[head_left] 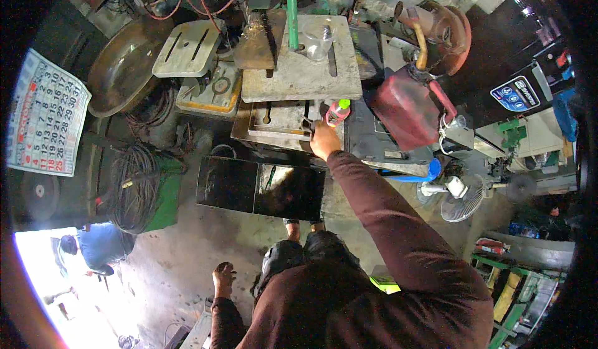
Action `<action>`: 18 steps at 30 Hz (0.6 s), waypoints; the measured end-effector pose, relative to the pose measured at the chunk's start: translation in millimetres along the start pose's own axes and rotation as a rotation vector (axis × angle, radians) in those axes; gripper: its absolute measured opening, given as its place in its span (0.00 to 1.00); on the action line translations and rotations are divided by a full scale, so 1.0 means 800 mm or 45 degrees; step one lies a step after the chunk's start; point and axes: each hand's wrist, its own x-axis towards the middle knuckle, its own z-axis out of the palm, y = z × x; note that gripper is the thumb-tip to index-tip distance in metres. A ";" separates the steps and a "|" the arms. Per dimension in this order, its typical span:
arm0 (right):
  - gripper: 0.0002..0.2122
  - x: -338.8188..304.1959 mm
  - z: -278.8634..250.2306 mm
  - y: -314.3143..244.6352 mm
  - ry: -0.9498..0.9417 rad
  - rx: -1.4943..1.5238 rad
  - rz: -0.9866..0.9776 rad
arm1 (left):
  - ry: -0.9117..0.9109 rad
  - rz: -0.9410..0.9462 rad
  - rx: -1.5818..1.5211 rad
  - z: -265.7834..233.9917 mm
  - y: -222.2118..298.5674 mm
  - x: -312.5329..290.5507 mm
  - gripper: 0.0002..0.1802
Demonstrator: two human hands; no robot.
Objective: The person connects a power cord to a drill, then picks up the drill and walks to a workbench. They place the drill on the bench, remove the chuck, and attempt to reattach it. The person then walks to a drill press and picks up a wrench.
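My right arm stretches forward to the slotted metal base (280,113) of a drill press. There my right hand (325,140) has its fingers closed, and a small dark thin piece shows at their tips; I cannot make out what it is. Just beyond the fingers stands a pink bottle (337,113) with a bright green cap. My left hand (223,278) hangs low at my left side, fingers loosely bent and apart, holding nothing. A black two-part panel (229,184) lies before my knees, with a thin green-handled tool (270,177) on it.
Above the base is a worn press table (280,82) with a clear jar (319,49). A red jerrycan (405,109) stands to the right, near a fan (464,199). Coiled cable (134,187) hangs at left. Another person (103,247) crouches by the bright doorway.
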 end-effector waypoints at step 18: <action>0.08 0.004 0.117 0.049 0.268 0.950 0.423 | 0.130 -0.209 0.451 -0.045 -0.298 -0.141 0.15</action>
